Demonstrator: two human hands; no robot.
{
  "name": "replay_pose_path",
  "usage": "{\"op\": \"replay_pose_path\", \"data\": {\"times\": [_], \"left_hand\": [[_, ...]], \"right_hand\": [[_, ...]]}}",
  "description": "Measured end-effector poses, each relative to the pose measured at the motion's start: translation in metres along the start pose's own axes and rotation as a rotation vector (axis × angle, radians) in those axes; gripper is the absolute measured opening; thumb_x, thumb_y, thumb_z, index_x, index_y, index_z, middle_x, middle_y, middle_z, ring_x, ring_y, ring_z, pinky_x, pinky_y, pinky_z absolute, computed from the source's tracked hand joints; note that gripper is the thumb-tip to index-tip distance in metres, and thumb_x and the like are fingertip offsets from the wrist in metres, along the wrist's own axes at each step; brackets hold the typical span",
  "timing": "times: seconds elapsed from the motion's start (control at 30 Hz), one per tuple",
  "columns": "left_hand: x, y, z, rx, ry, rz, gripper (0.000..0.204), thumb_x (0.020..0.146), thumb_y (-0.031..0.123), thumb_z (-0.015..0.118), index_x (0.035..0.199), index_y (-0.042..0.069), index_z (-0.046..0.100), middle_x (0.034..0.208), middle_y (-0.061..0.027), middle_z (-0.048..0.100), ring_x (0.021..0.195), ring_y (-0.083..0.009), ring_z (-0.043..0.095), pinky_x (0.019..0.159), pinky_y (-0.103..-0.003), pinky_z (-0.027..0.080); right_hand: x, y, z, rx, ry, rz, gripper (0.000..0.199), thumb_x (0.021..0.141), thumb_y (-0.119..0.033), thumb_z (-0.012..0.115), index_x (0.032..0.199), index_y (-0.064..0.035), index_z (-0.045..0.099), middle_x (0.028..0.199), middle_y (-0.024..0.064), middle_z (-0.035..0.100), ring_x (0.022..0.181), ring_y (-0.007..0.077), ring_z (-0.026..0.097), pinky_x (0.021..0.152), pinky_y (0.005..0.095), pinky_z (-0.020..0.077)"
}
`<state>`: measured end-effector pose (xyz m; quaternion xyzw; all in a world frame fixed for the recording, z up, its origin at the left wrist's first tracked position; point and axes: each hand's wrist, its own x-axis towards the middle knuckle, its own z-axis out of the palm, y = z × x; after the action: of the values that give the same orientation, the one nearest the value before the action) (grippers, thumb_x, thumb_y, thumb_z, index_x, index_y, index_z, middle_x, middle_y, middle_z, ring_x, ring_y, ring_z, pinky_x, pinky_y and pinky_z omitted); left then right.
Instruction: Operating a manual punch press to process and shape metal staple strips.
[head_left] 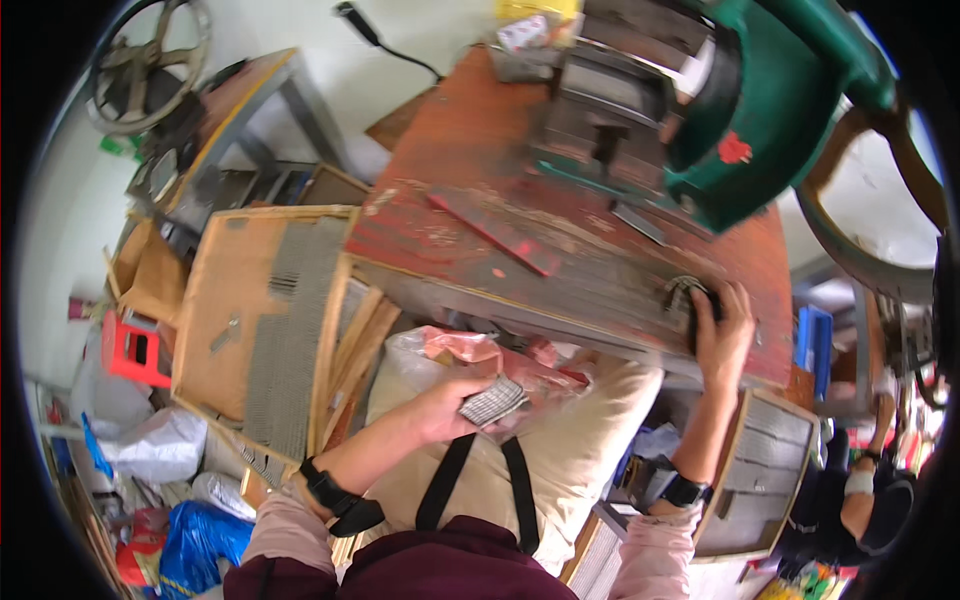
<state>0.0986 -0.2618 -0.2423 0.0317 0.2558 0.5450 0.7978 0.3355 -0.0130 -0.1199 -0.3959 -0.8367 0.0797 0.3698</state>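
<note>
My left hand [445, 410] is closed around a block of small grey metal pieces [494, 402] lined up in rows. It is above my lap, just in front of the bench edge. My right hand [728, 335] rests at the right front of the worn red wooden bench [590, 285], fingers curled against a small dark clump [685, 292]. Blur and the fingers hide what that clump is. A flat red bar [492, 235] lies farther left on the bench top. Behind it stands a green machine [760, 110] with a dark metal fixture [610, 95].
At the left, a wooden tray [270, 325] holds rows of grey pieces; another framed tray [760, 470] stands at the right. Clear plastic with reddish contents [500, 355] lies by my lap. A red stool [135, 348] is far left; another person [850, 500] is far right.
</note>
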Motion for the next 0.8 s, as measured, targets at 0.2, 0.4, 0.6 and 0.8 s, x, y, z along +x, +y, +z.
{"op": "replay_pose_path", "data": {"times": [0.2,0.4,0.6,0.8], "left_hand": [[0.028,-0.035,-0.046,-0.141,0.651,-0.176,0.039,0.094,0.026,0.053,0.122,0.002,0.042,0.125,-0.0221,0.044,0.112,-0.0332,0.049,0.092,-0.047,0.047],[-0.098,0.066,-0.017,1.166,0.640,0.580,0.029,0.093,0.022,0.056,0.113,0.002,0.057,0.096,-0.0077,0.066,0.087,-0.0161,0.063,0.077,-0.032,0.050],[-0.210,0.193,-0.058,1.920,0.906,0.412,0.035,0.073,-0.004,0.054,0.107,0.000,0.060,0.101,-0.0162,0.061,0.097,-0.0316,0.059,0.088,-0.038,0.048],[-0.210,0.212,-0.073,2.162,0.499,0.027,0.039,0.067,-0.004,0.058,0.106,-0.002,0.056,0.103,-0.0175,0.054,0.098,-0.0348,0.054,0.087,-0.042,0.045]], "right_hand": [[0.000,0.004,0.001,0.055,-0.049,0.010,0.017,0.084,-0.006,0.059,0.099,0.0023,0.062,0.094,0.0176,0.061,0.090,0.0326,0.058,0.082,0.0385,0.0442],[-0.004,0.013,0.000,0.037,-0.070,-0.007,0.017,0.089,-0.007,0.055,0.100,0.0056,0.059,0.094,0.0155,0.058,0.088,0.0273,0.057,0.082,0.0334,0.0434],[-0.003,0.013,0.001,0.009,-0.061,0.045,0.020,0.090,-0.012,0.057,0.097,0.0062,0.060,0.092,0.0162,0.059,0.085,0.0307,0.057,0.078,0.0367,0.0443],[-0.002,0.016,0.000,-0.050,-0.076,0.075,0.021,0.091,-0.012,0.057,0.099,0.0063,0.060,0.092,0.0149,0.060,0.085,0.0282,0.058,0.078,0.0363,0.0445]]}}
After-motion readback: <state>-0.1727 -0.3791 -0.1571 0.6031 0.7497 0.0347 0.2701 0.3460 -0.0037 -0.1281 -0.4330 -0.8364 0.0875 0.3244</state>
